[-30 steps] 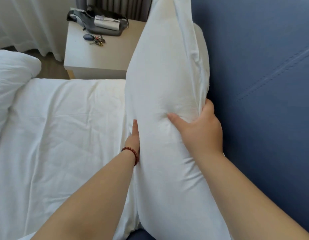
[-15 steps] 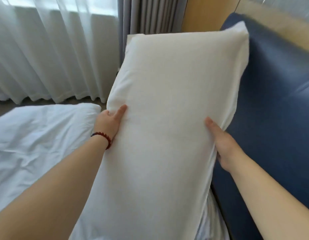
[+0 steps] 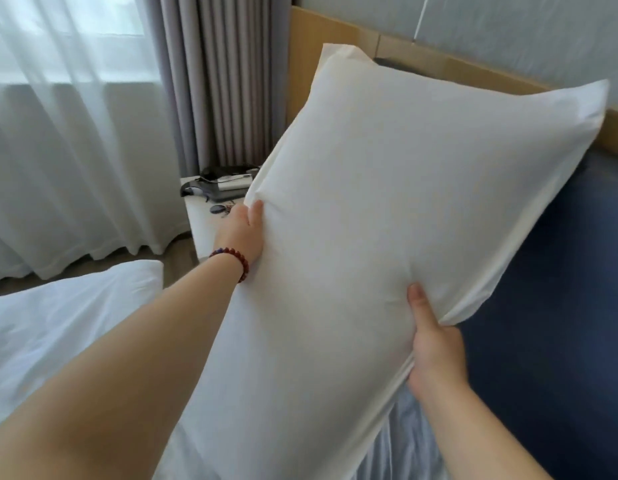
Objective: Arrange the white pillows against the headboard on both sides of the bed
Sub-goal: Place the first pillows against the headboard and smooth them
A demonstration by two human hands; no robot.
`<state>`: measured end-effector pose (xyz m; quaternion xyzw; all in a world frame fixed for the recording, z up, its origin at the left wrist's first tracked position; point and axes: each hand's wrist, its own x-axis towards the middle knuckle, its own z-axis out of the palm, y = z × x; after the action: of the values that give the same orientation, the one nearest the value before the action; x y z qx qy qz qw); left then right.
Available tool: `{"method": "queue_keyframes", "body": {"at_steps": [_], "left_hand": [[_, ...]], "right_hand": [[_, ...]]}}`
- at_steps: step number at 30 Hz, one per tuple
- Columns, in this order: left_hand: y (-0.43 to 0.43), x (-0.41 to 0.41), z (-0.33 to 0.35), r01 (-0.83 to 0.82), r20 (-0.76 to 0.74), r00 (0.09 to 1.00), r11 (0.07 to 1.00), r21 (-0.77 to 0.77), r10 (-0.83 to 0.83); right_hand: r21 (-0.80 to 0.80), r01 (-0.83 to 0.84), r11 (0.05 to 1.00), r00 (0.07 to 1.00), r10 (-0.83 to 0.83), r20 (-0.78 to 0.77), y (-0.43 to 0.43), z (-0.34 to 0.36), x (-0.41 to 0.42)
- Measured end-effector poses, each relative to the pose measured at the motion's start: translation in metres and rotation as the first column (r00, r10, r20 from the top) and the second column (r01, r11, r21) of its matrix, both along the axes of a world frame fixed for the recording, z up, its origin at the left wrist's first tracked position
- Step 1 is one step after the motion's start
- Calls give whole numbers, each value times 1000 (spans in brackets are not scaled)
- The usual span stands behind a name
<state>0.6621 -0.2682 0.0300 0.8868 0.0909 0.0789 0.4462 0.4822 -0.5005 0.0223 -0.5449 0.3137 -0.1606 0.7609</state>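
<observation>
A large white pillow (image 3: 387, 216) is held up in front of me, tilted, its top corners toward the blue padded headboard (image 3: 557, 306). My left hand (image 3: 241, 233), with a red bead bracelet on the wrist, grips the pillow's left edge. Gripping the right edge is my right hand (image 3: 435, 344), thumb pressed on the front and fingers hidden behind. A second white pillow (image 3: 58, 317) lies on the bed at the lower left.
A white bedside table (image 3: 205, 220) with a dark bag and keys stands behind the pillow, by the grey curtain (image 3: 217, 81) and sheer white curtain (image 3: 75, 133). A wooden panel (image 3: 311, 57) runs above the headboard. White bed sheet (image 3: 404, 445) shows below.
The pillow has turned from edge-on to face-on and now sits higher and tilted to the right toward the headboard. Both hands keep their grip on its edges.
</observation>
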Motion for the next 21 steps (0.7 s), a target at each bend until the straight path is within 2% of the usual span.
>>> {"method": "queue_keyframes", "body": {"at_steps": [3,6,8,10,11,13,14,15,17,19,21], "left_hand": [[-41,5,-45,170,-67,981,977,-126,-179],[-83,-27,-105,376,-127,900,891,-255,-416],[-96,-62,-144,447,-115,879,883,-141,-463],[-93,-96,-173,443,-75,896,893,78,-438],[-89,-110,-183,434,-66,901,889,148,-429],[-77,-130,-194,421,-76,907,890,176,-415],[-70,-138,-198,397,-98,918,901,176,-385],[-63,-145,-204,348,-130,936,920,180,-328],[-46,-156,-215,188,-217,965,968,165,-151],[-31,-169,-226,7,-306,951,994,113,28],[-22,-183,-232,-196,-390,903,981,2,182]], "right_hand": [[-92,76,993,995,-81,-53,6,-51,-5],[-245,112,963,973,-157,-172,2,-103,-10],[-306,68,950,951,-154,-267,-6,-123,-17],[-402,-4,915,943,-130,-305,-9,-135,-29],[-482,-53,875,948,-108,-300,-7,-139,-37],[-626,-78,776,976,-68,-206,5,-140,-53],[-707,-60,704,991,-43,-128,13,-136,-59],[-809,-38,587,999,7,-42,20,-132,-59],[-970,-12,244,978,206,40,30,-125,-44],[-991,-47,-122,927,365,-89,24,-129,-13],[-889,-153,-431,892,327,-311,8,-140,18]]}}
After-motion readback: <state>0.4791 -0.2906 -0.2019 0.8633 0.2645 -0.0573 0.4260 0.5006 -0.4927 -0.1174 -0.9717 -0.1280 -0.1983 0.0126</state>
